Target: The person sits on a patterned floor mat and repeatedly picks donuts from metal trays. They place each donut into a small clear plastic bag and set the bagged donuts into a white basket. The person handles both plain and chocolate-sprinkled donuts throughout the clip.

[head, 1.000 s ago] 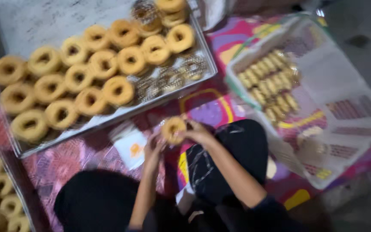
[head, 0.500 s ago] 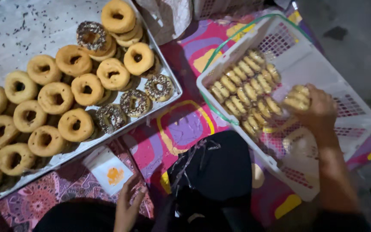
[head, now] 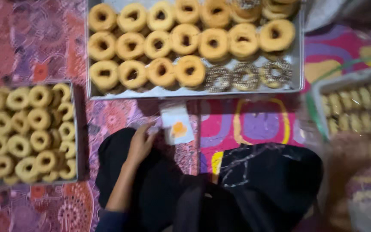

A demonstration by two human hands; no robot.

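Note:
My left hand (head: pixel 140 144) rests on my dark-clothed knee, fingers spread and reaching toward a small stack of white wrappers with an orange print (head: pixel 177 124) on the mat. It holds nothing. My right hand (head: pixel 349 155) is a blur at the right, beside a white plastic basket (head: pixel 318 101) filled with rows of wrapped doughnuts. Its fingers cannot be made out. A big metal tray (head: pixel 194 93) ahead carries rows of plain ring doughnuts (head: pixel 159 43) and three sprinkle-covered ones (head: pixel 245 77).
A second metal tray (head: pixel 76 129) at my left is packed with smaller ring doughnuts. Everything lies on a colourful patterned mat (head: pixel 254 124). My dark-clothed legs (head: pixel 245 184) fill the lower middle of the view.
The view has swung left. My right hand has drawn back from the basket after setting a doughnut there. My left hand has moved onto my knee near the wrappers.

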